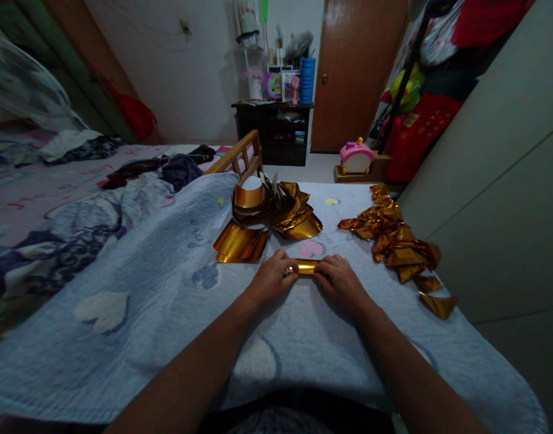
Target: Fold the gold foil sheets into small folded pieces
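A small rolled piece of shiny gold foil paper (306, 267) lies level just above the blue blanket, stretched between my two hands. My left hand (276, 274) is closed on its left end, thumb and fingers pinching it. Closed the same way, my right hand (340, 277) grips the right end. Just beyond my left hand sits a fanned stack of gold foil sheets (243, 241), some curled upward. To the right of my right hand lies a row of crumpled, folded gold foil pieces (398, 244).
The blue heart-patterned blanket (168, 325) covers the surface under my hands. A wooden rail (235, 157) stands behind the foil stack. Clothes (181, 172) lie on the bed at left. A pale cabinet wall (497, 199) borders the right side, and a pink toy (356, 158) is beyond.
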The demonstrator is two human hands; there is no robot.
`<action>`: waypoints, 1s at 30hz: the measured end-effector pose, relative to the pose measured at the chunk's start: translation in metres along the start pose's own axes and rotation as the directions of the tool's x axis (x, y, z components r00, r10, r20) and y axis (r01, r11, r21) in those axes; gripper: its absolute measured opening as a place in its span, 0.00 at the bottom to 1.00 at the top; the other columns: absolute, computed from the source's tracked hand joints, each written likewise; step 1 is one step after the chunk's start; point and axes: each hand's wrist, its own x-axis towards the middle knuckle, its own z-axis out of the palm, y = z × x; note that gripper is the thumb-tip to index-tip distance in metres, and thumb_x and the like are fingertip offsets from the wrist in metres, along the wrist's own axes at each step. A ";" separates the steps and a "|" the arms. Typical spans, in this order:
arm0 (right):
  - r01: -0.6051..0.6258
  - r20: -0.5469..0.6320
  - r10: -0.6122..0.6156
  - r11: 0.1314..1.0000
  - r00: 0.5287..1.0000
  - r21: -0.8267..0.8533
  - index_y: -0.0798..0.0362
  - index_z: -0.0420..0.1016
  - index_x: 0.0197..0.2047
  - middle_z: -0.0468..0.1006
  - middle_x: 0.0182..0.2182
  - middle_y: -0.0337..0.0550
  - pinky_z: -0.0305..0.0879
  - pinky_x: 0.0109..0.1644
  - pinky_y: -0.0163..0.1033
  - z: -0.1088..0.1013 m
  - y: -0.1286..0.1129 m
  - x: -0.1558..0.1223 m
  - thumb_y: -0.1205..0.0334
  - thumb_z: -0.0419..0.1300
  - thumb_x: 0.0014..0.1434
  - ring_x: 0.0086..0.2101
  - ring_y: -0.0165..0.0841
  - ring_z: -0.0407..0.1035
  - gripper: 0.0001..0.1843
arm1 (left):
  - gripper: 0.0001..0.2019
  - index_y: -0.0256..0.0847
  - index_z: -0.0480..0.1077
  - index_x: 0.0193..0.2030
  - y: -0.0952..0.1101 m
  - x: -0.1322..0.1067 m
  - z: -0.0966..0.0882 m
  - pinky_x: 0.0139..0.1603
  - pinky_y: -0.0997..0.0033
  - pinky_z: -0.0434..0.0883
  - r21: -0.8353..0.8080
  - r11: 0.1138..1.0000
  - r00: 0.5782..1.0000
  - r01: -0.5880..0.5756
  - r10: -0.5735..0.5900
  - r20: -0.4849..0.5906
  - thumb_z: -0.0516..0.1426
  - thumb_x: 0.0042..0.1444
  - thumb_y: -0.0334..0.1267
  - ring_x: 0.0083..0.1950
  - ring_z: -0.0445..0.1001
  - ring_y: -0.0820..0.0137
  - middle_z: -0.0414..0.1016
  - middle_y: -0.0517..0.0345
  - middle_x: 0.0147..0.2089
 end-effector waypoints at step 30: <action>0.050 -0.250 -0.056 0.998 0.967 -0.029 0.50 0.69 0.34 0.70 0.35 0.45 0.61 0.46 0.45 -0.009 -0.024 0.001 0.72 0.56 0.58 0.40 0.40 0.63 0.07 | 0.24 0.41 0.62 0.46 0.015 0.007 0.010 0.35 0.72 0.73 -0.905 0.380 0.935 0.191 -0.352 0.050 0.68 0.48 0.44 0.31 0.76 0.73 0.75 0.63 0.32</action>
